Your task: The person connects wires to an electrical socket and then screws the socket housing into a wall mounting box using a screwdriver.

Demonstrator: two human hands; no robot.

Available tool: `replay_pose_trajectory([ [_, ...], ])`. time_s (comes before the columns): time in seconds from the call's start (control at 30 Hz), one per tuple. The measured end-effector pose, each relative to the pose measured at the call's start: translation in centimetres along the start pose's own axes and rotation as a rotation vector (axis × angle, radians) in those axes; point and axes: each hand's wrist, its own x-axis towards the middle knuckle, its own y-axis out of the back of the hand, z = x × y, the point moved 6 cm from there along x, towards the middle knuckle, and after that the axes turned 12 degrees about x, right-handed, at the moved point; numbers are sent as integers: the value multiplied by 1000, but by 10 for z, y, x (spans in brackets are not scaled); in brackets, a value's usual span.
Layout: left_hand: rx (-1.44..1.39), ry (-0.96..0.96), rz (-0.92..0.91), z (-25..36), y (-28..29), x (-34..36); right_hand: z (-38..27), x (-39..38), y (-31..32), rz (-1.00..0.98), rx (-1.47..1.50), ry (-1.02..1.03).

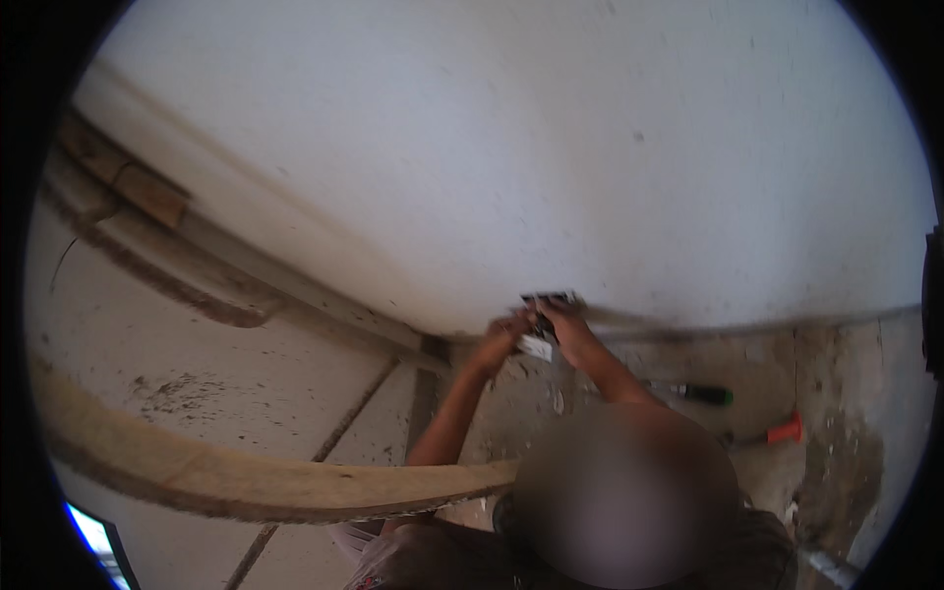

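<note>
**Socket box low on wall, both hands at it**

Socket box (551, 298), dark, set in white wall (511, 147) just above floor line. Right hand (562, 323) laid over its lower right part, fingers curled on box edge; whether clamped or just resting, can't tell. Left hand (503, 334) just below-left of box, fingers bent together near small white piece (537, 346) between both hands; grip unclear, too blurred. Box long axis roughly level along wall, face pointing out into room. Wall-floor edge runs right under it. Wooden plank (246, 482) across lower left, well apart. Screwdriver, green handle (703, 393), and orange tool (784, 430) on concrete floor (246, 374) to right, near forearm. Open floor to left.
</note>
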Motion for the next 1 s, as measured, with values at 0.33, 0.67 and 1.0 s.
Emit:
replay_pose_trajectory([
  [0.33, 255, -430, 607, -13, -32, -64, 10, -36, 8, -5, -220, 168],
  [0.67, 72, -463, 621, -25, -18, -65, 20, -30, -5, 55, -103, 117],
  [1.0, -202, -293, 430, -42, -18, -45, 26, -17, -3, -32, -118, 231],
])
